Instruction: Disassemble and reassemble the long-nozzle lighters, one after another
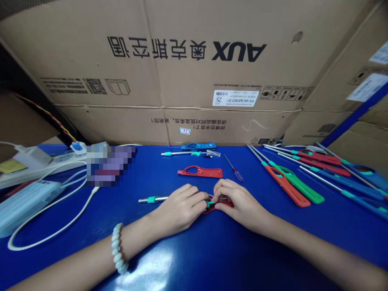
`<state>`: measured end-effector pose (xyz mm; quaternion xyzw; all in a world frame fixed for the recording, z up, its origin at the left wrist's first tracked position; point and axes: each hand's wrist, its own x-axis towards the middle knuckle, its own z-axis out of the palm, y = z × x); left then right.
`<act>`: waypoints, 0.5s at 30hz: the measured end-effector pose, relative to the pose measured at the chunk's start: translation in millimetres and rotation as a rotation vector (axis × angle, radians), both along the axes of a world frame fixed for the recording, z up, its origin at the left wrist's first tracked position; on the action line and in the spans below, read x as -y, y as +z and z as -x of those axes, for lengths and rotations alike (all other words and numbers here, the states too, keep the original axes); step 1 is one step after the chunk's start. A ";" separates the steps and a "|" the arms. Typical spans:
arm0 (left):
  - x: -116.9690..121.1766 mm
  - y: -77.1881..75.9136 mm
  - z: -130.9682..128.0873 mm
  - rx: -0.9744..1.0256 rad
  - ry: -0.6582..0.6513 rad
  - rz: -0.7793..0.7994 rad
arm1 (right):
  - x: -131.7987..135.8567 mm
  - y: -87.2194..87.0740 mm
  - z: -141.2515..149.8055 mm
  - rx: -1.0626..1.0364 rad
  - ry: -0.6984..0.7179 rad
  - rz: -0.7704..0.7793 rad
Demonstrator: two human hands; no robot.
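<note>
My left hand (183, 206) is closed around the middle of a partly assembled long-nosed lighter, its metal tube (143, 200) with a teal collar pointing left. Pinched at the lighter's red handle shell (228, 205) is my right hand (236, 200), fingers around a small dark part and a white wire; the exact grip is partly hidden. Just beyond the hands lies a loose red handle half (203, 173). A screwdriver (238, 174) with a clear purple handle rests to its right. Farther back are a second tube with a teal trigger (195, 153) and a blue handle half (198, 146).
Several complete lighters, among them an orange one (286, 184) and a green one (303, 186), lie to the right. On the left are a power strip (65, 159), a pale blue box (33, 202) and a white cable (60, 237). A large cardboard box (182, 85) walls off the back.
</note>
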<state>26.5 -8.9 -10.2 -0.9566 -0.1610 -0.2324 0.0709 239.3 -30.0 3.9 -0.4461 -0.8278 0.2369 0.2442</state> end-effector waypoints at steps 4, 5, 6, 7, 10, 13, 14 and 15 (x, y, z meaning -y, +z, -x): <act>-0.3 -1.0 -0.4 -0.008 0.006 0.005 | 0.4 -0.3 1.3 -0.001 -0.015 0.031; -0.3 -1.5 -0.5 -0.006 0.004 -0.002 | 0.5 -0.2 1.5 0.002 -0.018 0.034; -0.4 -2.0 -0.7 -0.004 0.002 -0.011 | 0.7 0.0 1.7 0.005 -0.020 0.034; -0.4 -2.4 -0.8 -0.004 0.002 -0.021 | 0.8 0.1 1.9 0.007 -0.021 0.033; -0.2 -2.9 -0.9 -0.021 0.003 -0.030 | 1.0 0.1 2.3 0.002 -0.019 0.025; -0.1 -1.9 -0.9 -0.007 -0.004 -0.001 | 1.0 -0.5 2.5 -0.003 -0.018 0.015; -0.1 -1.3 -0.9 0.008 -0.010 0.019 | 1.1 -0.7 2.5 -0.001 -0.018 0.014; -0.1 -0.5 -1.0 0.024 -0.014 0.043 | 1.1 -0.9 2.4 0.001 -0.018 0.014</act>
